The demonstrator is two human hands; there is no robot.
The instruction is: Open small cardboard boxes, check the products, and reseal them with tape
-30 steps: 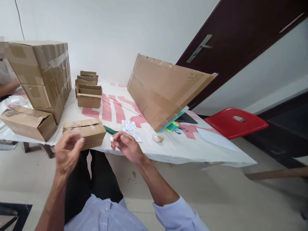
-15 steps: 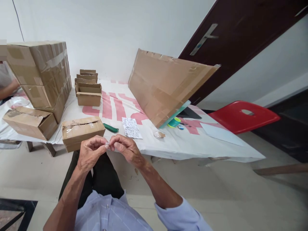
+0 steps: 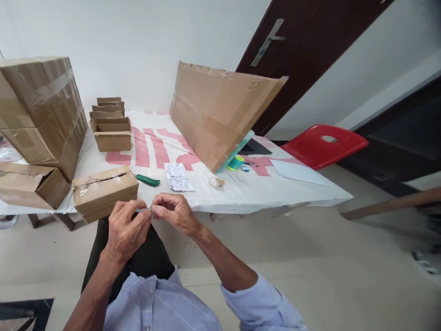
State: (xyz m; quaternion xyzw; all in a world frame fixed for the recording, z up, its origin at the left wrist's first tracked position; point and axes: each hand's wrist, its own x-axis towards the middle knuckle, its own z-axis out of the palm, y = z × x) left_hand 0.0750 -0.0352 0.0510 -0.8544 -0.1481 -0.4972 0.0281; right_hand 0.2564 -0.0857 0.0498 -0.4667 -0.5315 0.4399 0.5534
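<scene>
Fingers and thumb pinched, my left hand grips a small pale piece just off the table's near edge. My right hand pinches at the same piece from the other side, with the fingertips almost touching. The piece is too small and too covered to name. Just behind the left hand sits a closed cardboard box with a strip of clear tape. A green elongated tool lies right of that box, beside a white sheet with dense dark marks.
Stacked large cartons and another small box occupy the left. Several open boxes stand at the back. A large cardboard panel leans over a green tape roll. A red chair is at the right.
The view has swung to the right, so the tabletop things sit further left. My left hand has rolled over, showing more of its back. Both hands stay together at the small pale piece.
</scene>
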